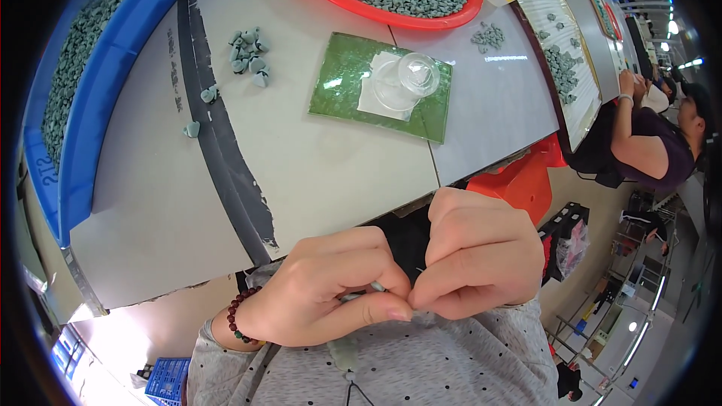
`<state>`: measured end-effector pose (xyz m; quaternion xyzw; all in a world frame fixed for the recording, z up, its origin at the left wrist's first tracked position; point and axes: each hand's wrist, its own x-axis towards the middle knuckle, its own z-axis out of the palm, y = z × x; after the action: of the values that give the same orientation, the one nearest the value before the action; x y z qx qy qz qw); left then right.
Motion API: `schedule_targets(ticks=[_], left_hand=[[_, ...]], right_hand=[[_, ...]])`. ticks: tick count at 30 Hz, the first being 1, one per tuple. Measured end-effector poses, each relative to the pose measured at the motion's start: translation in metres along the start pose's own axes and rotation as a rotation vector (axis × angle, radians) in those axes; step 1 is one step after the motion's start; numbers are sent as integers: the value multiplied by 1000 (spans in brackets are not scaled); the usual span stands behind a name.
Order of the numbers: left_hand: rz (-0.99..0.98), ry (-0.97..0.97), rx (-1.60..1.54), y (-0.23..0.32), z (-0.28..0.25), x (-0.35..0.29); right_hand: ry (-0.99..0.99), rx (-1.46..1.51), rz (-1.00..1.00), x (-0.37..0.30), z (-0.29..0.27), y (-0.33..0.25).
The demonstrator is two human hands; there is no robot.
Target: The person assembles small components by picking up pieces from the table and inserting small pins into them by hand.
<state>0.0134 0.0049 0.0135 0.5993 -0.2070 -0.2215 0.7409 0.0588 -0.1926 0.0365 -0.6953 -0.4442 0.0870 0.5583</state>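
Note:
My left hand [323,286], with a dark beaded bracelet [239,316] at its wrist, is closed in a pinch. A bit of a small grey-green piece [377,286] shows between its thumb and fingers. Closed too is my right hand [481,256], its thumb and forefinger pressed together against the left fingertips; what they pinch is hidden. Both hands are held in front of my grey dotted shirt [451,361], at the table's near edge. On the table [323,173], a cluster of similar pieces [244,54] lies at the left, with two strays [192,129] nearer me.
A green board [331,94] carries clear round plastic dishes [418,75]. Many grey-green pieces fill a red tub [459,21] behind it and a blue bin [83,150] at the left. A small pile [489,36] and a tray [579,116] are right. Another person [647,139] sits beyond.

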Motion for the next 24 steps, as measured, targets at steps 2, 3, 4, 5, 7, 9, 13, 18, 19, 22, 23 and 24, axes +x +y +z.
schedule_targets(ticks=[2,3,4,5,7,9,13,18,19,22,23,24], left_hand=[[12,15,7,0,1,-1],[26,29,14,0,2,-1],[27,28,14,-1,3,-1],[55,42,14,-3,4,-2],[86,58,19,-4,5,-2],[74,-27,-43,-6,3,-3],[41,-104,-139,-10,5,-3],[58,-55,-130,-10,4,0],[59,-55,-131,-9,3,0],[42,-38,-106,-5,2,0],[29,-13,-103,-4,3,-1],[21,-6,-107,-5,4,1]], right_hand=[[1,12,5,0,0,0],[1,10,5,1,0,0],[-2,45,2,1,0,1],[-6,80,0,1,1,2],[-14,101,-38,2,1,2],[-21,123,-74,2,2,4],[-42,136,-109,2,3,4],[-24,98,-96,4,3,4],[-25,92,-88,5,3,6],[-7,47,-82,5,2,4],[8,19,-90,5,2,2],[22,-20,-74,3,-1,0]])
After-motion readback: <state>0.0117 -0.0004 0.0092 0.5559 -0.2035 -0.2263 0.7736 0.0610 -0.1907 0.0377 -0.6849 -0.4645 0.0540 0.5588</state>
